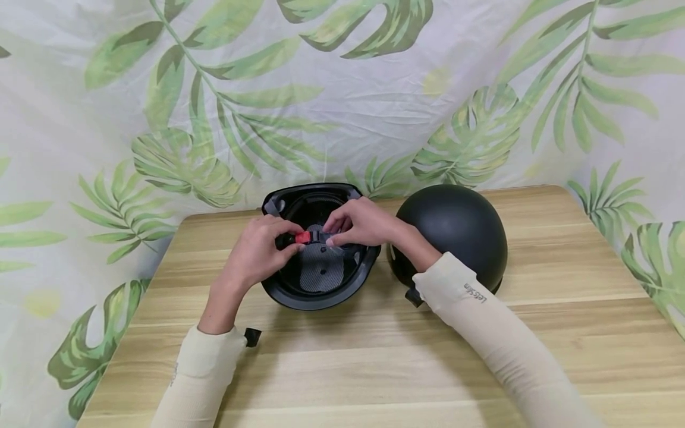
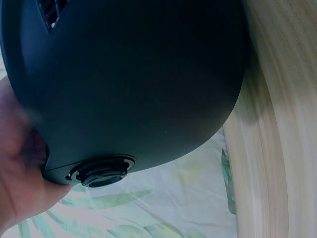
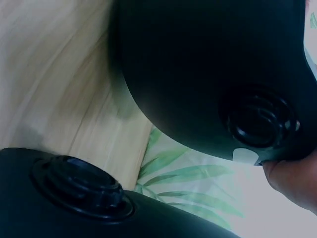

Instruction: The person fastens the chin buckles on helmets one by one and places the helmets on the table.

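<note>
An upturned black helmet (image 1: 321, 300) lies on the table, its padded inside (image 1: 321, 276) facing up. Across its opening runs a chin strap with a red and black buckle (image 1: 302, 237). My left hand (image 1: 261, 246) pinches the red end of this buckle between thumb and fingers. From the other side, my right hand (image 1: 361, 223) pinches the strap close to the black end. The two buckle parts meet end to end in the head view. Both wrist views show mostly the helmet's outer shell (image 2: 148, 89), which hides the fingertips and the buckle.
Right of the upturned helmet, a second black helmet (image 1: 455, 232) stands dome up, partly behind my right forearm. A round knob (image 3: 81, 183) on its side shows in the right wrist view. The wooden table (image 1: 348, 368) backs onto a leaf-patterned cloth (image 1: 374, 107).
</note>
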The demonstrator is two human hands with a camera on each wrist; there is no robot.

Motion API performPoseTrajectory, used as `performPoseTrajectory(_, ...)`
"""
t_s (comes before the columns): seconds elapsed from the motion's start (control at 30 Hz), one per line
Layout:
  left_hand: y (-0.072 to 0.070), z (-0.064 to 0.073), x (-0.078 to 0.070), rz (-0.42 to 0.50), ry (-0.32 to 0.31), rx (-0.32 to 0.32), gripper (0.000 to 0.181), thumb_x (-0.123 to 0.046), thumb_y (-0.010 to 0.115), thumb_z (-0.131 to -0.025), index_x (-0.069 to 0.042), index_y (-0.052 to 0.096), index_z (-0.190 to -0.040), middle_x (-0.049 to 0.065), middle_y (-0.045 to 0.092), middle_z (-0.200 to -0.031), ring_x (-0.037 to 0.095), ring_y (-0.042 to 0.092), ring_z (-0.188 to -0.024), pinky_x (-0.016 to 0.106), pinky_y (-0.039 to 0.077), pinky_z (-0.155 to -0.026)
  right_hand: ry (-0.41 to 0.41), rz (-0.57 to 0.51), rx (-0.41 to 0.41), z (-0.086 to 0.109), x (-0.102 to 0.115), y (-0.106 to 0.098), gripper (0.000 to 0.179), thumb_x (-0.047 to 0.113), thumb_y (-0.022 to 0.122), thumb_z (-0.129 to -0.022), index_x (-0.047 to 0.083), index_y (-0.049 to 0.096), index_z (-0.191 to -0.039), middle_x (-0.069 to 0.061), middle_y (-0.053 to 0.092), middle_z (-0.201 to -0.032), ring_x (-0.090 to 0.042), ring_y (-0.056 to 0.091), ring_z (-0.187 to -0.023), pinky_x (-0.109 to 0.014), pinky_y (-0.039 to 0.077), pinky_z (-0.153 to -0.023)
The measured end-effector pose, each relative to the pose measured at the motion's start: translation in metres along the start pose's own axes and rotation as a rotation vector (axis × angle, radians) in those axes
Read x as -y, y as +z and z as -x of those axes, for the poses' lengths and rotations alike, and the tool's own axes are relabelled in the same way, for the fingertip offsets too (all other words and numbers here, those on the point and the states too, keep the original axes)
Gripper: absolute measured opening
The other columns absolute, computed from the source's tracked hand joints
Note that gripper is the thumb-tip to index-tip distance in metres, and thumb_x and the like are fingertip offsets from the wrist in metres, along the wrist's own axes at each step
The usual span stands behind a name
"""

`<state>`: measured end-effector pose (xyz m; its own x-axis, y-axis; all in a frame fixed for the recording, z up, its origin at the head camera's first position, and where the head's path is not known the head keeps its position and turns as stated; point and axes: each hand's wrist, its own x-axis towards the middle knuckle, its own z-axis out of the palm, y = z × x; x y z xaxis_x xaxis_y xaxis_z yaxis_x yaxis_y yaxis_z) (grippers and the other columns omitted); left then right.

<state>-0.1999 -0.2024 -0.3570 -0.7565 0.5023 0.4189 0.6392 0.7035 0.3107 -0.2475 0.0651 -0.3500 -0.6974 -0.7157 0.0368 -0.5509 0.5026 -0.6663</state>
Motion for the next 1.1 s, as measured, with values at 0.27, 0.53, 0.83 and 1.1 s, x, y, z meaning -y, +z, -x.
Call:
performPoseTrajectory(0.27, 0.003, 0.001, -0.004, -0.108, -0.024, 0.037, 0.024, -0.013, 0.091, -0.083, -0.009, 0.082, -0.105, 0.007, 0.083, -0.101, 0.032, 0.069, -0.099, 0.056, 0.047, -0.105, 0.031, 0.038, -0.002, -0.003, 0.001, 0.002, 0.027, 0.033, 0.079, -0.098, 0.018, 0.081, -0.12, 0.001, 0.082, -0.11, -0.013, 0.077, -0.102, -0.031, 0.062, -0.092)
performPoseTrajectory(0.53, 0.003, 0.001, -0.004, -0.065, 0.003, 0.026, 0.025, -0.016, 0.091, -0.085, -0.007, 0.082, -0.107, 0.008, 0.082, -0.103, 0.032, 0.071, -0.1, 0.052, 0.053, -0.096, 0.018, -0.005, -0.019, 0.002, 0.004, 0.0, 0.035, 0.033, 0.081, -0.096, 0.012, 0.079, -0.123, -0.001, 0.082, -0.111, -0.013, 0.078, -0.103, -0.031, 0.062, -0.092)
performPoseTrajectory(0.83, -0.005, 0.006, -0.003, 0.111, 0.018, -0.126, 0.036, -0.014, 0.09, -0.085, -0.006, 0.078, -0.118, 0.012, 0.077, -0.115, 0.032, 0.07, -0.113, 0.05, 0.056, -0.099, -0.033, -0.02, -0.13, 0.016, 0.007, -0.001, 0.029, 0.03, 0.082, -0.095, 0.015, 0.08, -0.12, -0.003, 0.081, -0.112, -0.014, 0.075, -0.101, -0.032, 0.062, -0.088)
performPoseTrajectory(1.1, -0.01, 0.016, 0.005, 0.153, -0.035, -0.242, 0.045, -0.008, 0.09, -0.084, -0.003, 0.075, -0.126, 0.015, 0.072, -0.132, 0.035, 0.063, -0.13, 0.048, 0.05, -0.109, 0.017, -0.067, -0.376, 0.036, 0.005, 0.012, 0.027, 0.019, 0.079, -0.097, 0.013, 0.078, -0.123, -0.006, 0.076, -0.123, -0.022, 0.073, -0.104, -0.038, 0.061, -0.093)
